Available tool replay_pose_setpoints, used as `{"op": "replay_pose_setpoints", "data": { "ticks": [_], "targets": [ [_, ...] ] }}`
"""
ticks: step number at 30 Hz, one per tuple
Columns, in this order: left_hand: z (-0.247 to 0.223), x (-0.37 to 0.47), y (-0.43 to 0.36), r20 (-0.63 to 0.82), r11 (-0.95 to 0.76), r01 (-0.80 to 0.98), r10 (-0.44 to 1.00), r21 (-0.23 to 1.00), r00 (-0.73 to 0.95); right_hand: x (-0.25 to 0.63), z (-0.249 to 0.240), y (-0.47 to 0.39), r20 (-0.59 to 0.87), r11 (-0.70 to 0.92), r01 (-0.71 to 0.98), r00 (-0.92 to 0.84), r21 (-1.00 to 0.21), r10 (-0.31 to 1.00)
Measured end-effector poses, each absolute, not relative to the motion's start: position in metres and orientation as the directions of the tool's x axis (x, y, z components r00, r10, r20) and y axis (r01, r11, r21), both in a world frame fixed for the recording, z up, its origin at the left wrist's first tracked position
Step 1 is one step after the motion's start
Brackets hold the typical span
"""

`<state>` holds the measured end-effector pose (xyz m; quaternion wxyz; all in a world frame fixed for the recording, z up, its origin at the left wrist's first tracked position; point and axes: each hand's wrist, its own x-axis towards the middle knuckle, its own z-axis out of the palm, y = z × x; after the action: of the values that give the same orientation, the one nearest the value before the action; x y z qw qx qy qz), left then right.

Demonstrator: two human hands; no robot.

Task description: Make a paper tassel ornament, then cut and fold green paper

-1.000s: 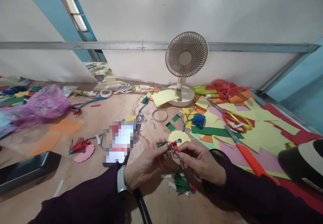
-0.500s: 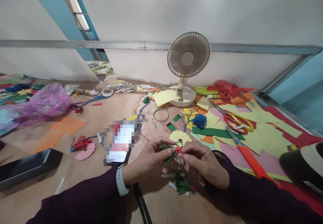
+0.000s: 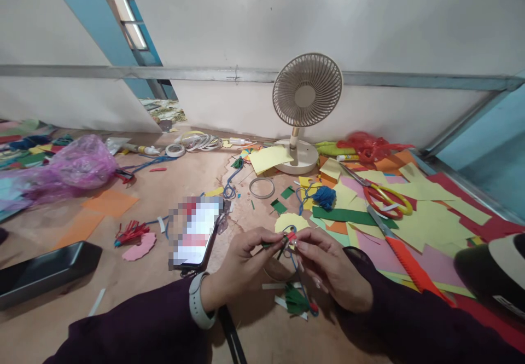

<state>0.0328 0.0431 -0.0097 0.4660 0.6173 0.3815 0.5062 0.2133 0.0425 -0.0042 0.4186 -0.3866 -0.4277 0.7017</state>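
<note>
My left hand (image 3: pixel 241 260) pinches a small green fringed paper piece (image 3: pixel 270 244) between thumb and fingers. Right beside it, my right hand (image 3: pixel 334 265) has its thumb and forefinger closed on a small red strip (image 3: pixel 291 236) at the end of the green piece. A blue cord (image 3: pixel 294 263) hangs from there down to a green paper tassel (image 3: pixel 296 300) with a red end, lying on the table. Under the hands is a ring, partly hidden. A scalloped yellow paper (image 3: pixel 290 222) lies just beyond the fingertips.
A phone (image 3: pixel 199 232) and pink scalloped paper (image 3: pixel 140 247) lie left. A fan (image 3: pixel 307 96) stands at the back. Scissors (image 3: pixel 388 197), an orange-handled cutter (image 3: pixel 414 263) and coloured paper sheets (image 3: pixel 438 221) cover the right. A black case (image 3: pixel 49 273) sits far left.
My left fingers have closed more over the green piece, which shows less. My right hand's lower fingers have spread downward a little.
</note>
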Motion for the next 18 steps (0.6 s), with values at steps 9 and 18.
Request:
{"op": "replay_pose_setpoints", "data": {
  "ticks": [9,18],
  "targets": [
    [-0.013,0.014,0.047,0.465,-0.647,0.371,0.750,0.667,0.471,0.218,-0.003,0.054,-0.226,-0.288,-0.159,-0.320,-0.945,0.920],
    [-0.005,0.023,0.047,0.654,-0.931,0.354,0.209,-0.095,0.727,0.220,0.003,0.060,-0.235,-0.088,0.329,-0.442,-0.940,0.866]
  ]
}}
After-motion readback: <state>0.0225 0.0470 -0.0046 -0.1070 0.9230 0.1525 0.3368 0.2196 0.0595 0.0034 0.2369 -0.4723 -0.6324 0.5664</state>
